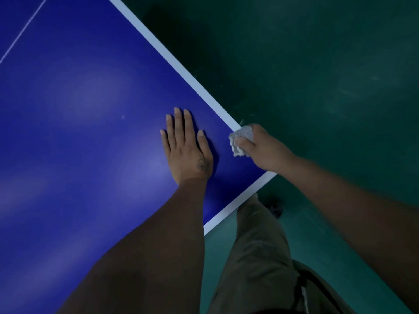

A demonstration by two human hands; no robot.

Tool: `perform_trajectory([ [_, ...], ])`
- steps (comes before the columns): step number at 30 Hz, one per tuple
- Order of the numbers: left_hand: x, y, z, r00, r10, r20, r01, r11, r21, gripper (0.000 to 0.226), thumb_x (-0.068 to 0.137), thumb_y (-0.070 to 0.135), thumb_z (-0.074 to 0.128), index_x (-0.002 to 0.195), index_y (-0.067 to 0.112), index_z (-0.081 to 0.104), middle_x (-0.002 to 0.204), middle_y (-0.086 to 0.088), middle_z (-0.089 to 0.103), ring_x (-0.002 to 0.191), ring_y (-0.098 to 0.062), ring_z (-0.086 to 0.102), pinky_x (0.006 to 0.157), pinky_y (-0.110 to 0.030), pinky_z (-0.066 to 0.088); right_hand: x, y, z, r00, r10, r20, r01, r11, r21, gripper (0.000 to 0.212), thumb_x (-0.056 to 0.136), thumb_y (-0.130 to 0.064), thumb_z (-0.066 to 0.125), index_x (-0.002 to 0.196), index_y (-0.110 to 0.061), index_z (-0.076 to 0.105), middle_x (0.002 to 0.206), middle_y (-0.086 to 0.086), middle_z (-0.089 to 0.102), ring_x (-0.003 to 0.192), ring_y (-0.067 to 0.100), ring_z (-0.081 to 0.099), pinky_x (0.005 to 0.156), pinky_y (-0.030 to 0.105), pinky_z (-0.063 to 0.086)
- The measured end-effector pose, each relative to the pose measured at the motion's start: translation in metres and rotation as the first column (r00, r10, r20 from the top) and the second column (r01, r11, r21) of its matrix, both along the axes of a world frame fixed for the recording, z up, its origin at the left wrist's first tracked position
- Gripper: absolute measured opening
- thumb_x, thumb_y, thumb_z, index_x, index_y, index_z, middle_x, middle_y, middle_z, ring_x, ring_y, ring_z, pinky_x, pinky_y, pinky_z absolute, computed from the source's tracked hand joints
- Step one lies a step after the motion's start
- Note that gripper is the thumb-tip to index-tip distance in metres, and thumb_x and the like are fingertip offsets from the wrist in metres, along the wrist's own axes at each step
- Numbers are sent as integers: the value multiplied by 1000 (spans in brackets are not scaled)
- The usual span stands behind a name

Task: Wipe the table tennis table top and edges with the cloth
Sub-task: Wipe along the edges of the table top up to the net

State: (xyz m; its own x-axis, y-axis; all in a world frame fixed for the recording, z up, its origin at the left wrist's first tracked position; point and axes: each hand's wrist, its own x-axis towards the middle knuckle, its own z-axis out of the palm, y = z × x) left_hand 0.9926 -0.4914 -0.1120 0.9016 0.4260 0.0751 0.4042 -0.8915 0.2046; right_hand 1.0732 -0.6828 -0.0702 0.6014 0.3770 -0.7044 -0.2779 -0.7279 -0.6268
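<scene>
The blue table tennis table [79, 137] fills the left of the head view, with a white border line along its right side and near end, meeting at a corner under my right wrist. My left hand [187, 148] lies flat on the blue top, fingers spread, holding nothing. My right hand [264, 147] grips a crumpled grey-white cloth [241, 140] and presses it on the white side edge just short of the corner. Part of the cloth is hidden in my fingers.
Dark green floor [328, 75] lies to the right of the table and below its near end. My legs in olive trousers [256, 257] stand beside the corner, one dark shoe [275, 206] showing. A thin white centre line [22, 35] crosses the far left of the top.
</scene>
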Motion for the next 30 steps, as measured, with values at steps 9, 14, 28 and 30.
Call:
perform_trajectory([
  [9,3,-1,2,1000,16,22,-16,999,-32,56,115,27,38,168,9,34,177,-9,27,167,-27,17,134,-53,17,25,15,-12,995,-39,-89,53,986,158,48,108,-34,60,149,-11,47,143,12,56,126,26,59,113,44,48],
  [14,-9,8,8,960,279,29,-270,947,-177,85,110,45,52,172,5,8,181,-11,12,168,-25,10,136,-48,15,5,-22,-16,980,46,-195,-37,998,53,83,108,-51,52,172,-28,4,173,6,27,149,25,41,118,39,33],
  [28,131,71,2,954,275,-121,-280,960,-22,72,114,48,26,172,7,13,181,-9,7,168,-26,3,135,-49,0,29,31,-17,990,20,-140,-21,1000,-3,82,110,-45,51,169,-10,7,173,16,23,151,34,39,120,42,36],
  [30,161,59,1,987,122,-103,-130,989,-74,71,115,49,25,172,9,14,181,-7,8,168,-23,1,136,-47,-2,44,48,-19,992,36,-121,-34,999,15,79,111,-46,50,168,-10,10,171,16,26,149,34,42,119,45,39],
])
